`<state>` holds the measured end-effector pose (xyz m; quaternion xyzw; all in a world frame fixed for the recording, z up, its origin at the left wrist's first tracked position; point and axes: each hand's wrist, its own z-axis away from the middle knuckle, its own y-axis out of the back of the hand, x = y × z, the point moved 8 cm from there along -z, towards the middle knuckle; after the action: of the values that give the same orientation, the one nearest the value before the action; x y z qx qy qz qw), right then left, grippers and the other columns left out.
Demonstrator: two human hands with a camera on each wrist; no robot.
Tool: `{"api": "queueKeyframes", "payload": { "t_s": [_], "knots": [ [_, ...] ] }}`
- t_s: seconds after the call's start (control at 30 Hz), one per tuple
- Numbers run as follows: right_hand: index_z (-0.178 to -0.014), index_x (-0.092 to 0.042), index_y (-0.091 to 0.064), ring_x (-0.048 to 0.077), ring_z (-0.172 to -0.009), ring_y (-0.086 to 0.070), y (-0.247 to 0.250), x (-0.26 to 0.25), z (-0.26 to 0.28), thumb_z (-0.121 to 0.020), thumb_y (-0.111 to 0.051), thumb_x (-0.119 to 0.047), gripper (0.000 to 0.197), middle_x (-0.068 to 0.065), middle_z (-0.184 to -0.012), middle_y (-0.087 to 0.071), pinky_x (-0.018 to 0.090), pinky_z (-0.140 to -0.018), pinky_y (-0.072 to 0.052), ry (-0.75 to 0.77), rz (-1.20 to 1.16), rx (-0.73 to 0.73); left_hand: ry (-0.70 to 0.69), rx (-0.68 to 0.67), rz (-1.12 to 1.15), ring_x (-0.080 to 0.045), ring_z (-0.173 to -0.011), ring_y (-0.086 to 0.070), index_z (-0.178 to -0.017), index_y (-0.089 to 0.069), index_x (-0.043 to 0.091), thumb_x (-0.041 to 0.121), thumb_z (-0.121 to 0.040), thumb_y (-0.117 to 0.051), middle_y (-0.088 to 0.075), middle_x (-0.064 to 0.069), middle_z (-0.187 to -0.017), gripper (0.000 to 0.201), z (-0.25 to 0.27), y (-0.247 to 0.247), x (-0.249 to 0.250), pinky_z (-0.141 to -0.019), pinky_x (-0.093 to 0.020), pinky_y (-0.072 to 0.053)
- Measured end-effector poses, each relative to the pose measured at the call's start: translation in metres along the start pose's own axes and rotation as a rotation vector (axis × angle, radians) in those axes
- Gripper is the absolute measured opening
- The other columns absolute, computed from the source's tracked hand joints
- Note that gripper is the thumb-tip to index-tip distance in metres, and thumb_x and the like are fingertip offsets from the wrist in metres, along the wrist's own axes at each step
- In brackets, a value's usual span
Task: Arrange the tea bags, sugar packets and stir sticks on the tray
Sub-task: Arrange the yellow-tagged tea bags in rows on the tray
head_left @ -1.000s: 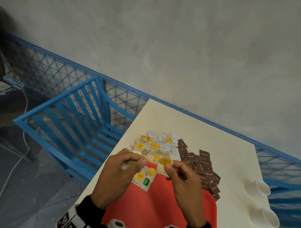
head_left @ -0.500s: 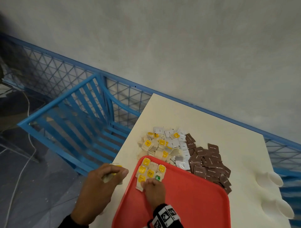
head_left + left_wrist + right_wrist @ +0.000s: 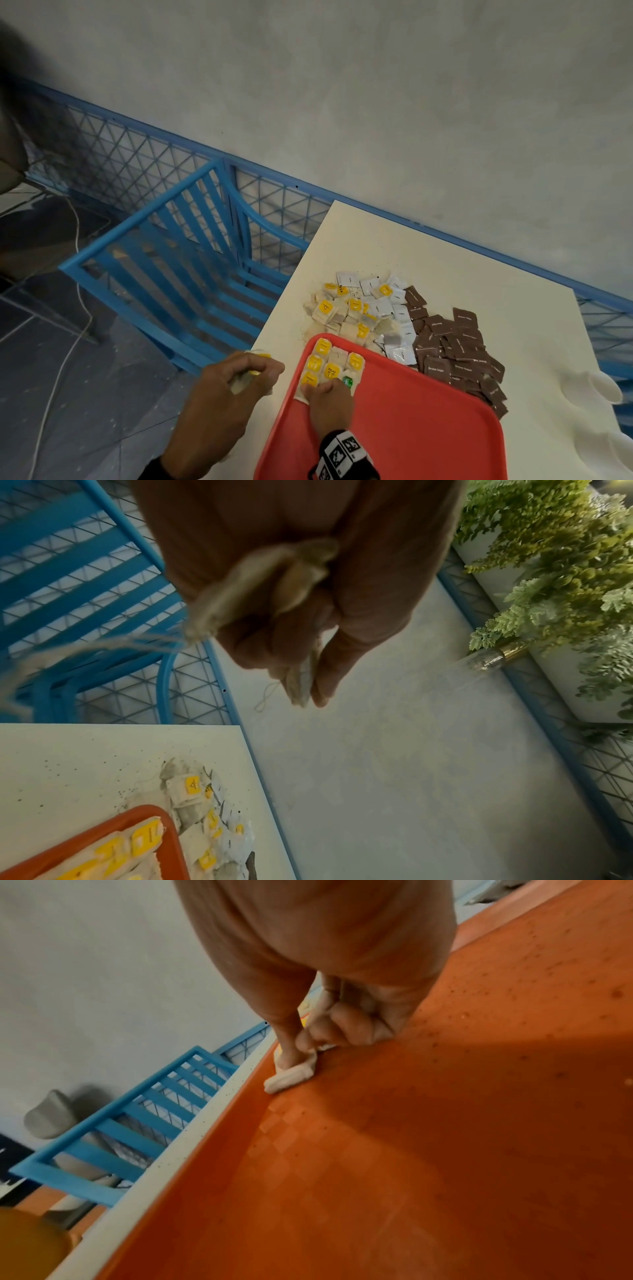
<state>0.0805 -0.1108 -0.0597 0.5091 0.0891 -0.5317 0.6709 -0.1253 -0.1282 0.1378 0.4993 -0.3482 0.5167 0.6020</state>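
My right hand [image 3: 329, 403] is low on the red plastic tray [image 3: 428, 438], thumb and curled fingers pinching a pale paper tea bag [image 3: 289, 1079] flat at the tray's near-left edge, next to the block of yellow-tagged tea bags [image 3: 330, 365] in the far-left corner. My left hand [image 3: 224, 394] is off the table's left edge, fingers curled round a small bunch of tea bags w/ strings [image 3: 291, 588]. Loose tea bags, white sugar packets [image 3: 383, 305] & brown packets [image 3: 455, 346] are piled on the white table [image 3: 445, 253] behind the tray

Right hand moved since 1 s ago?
Yes. The right hand came off the loose tea bag pile toward the person, onto the red tray.
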Motion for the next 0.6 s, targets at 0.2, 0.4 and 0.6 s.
{"api": "queueKeyframes", "payload": {
  "t_s": [0.2,0.4,0.6],
  "knots": [
    [-0.064,-0.014,-0.049,0.002,-0.052,-0.044,0.043,-0.045,0.019,-0.081,-0.079,-0.027,0.037,-0.007,-0.058,-0.051,0.019,-0.053,-0.039,0.229,-0.196,0.003,0.017,-0.134,0.012,-0.007,-0.047,-0.055,-0.088,-0.071,0.04,0.01,-0.095,-0.061,-0.073,0.011,-0.089,0.032,0.002,-0.017,0.004,-0.042,-0.016,-0.04],
    [-0.081,-0.014,-0.07,0.012,-0.059,-0.049,0.116,-0.098,0.076,-0.088,-0.072,-0.034,0.021,0.003,-0.073,-0.064,0.022,-0.054,-0.036,0.281,-0.572,-0.501,-0.081,-0.297,0.154,-0.005,-0.051,-0.063,-0.121,-0.052,0.026,0.001,-0.089,-0.067,-0.074,-0.002,-0.08,0.043,0.012,-0.063,0.037,-0.047,-0.013,-0.047],
    [-0.087,-0.004,-0.074,0.005,-0.064,-0.059,0.185,-0.112,0.102,-0.086,-0.075,-0.013,0.009,-0.005,-0.067,-0.069,0.017,-0.067,-0.045,0.58,-0.419,-0.4,-0.215,-0.462,0.083,-0.026,-0.09,-0.073,-0.128,-0.05,0.04,0.004,-0.093,-0.065,-0.074,-0.014,-0.099,0.052,0.026,-0.121,0.048,-0.084,-0.04,-0.058]
  ]
}}
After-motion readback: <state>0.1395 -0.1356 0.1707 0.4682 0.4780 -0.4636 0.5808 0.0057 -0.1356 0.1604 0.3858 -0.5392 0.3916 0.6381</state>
